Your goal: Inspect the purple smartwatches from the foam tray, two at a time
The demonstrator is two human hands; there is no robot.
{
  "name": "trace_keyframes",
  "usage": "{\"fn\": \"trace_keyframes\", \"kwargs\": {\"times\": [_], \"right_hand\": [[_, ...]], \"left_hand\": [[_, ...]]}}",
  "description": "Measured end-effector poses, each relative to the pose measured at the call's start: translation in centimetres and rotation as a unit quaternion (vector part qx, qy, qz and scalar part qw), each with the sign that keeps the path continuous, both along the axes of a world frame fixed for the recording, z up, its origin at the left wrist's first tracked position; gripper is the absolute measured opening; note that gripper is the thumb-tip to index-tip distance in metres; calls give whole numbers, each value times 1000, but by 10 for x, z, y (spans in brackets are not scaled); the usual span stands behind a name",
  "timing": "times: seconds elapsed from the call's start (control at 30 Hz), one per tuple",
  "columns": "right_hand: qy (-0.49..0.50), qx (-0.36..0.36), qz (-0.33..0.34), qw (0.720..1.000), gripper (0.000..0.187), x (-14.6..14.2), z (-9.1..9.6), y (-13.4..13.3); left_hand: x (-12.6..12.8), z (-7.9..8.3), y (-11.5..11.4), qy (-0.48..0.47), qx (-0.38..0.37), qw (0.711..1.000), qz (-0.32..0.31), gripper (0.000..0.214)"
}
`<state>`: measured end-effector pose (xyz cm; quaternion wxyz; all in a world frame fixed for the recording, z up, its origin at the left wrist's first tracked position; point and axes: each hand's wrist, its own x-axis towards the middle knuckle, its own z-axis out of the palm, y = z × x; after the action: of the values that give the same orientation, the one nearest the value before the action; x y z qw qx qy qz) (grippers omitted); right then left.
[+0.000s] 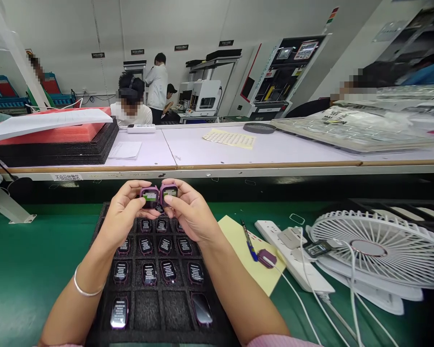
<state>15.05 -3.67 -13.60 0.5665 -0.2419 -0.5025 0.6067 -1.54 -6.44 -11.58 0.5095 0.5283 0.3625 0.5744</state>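
My left hand [125, 207] is closed around a purple smartwatch [150, 196], its thumb on the lit screen. A second purple smartwatch [169, 193] sits in my right hand [188, 207], the thumb pressed to its screen edge. Both watches show green and white on their displays and are held side by side, almost touching. Beneath them lies a black foam tray [144, 308] with square pockets. Most visible pockets hold a smartwatch with white text on its screen, such as the watch [120, 312] at front left; the front right watch [201, 308] has a dark screen.
To the right are yellow paper [231, 226], a blue pen [249, 243], a purple device [266, 259] on a cable, a power strip [296, 260] and a white fan [369, 246]. A raised shelf [188, 144] runs behind, carrying foam sheets [58, 144] and a label sheet [229, 138]. Several people are beyond.
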Motion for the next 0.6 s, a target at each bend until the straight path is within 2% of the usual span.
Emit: {"fn": "trace_keyframes", "kwargs": {"times": [0.37,0.6], "right_hand": [[-6,5,-8,1000,38,-1,-2,0],[-1,8,10,1000,37,1,0,-2]], "left_hand": [[2,0,0,23,8,1000,17,28],[0,2,-1,9,11,1000,7,29]]}}
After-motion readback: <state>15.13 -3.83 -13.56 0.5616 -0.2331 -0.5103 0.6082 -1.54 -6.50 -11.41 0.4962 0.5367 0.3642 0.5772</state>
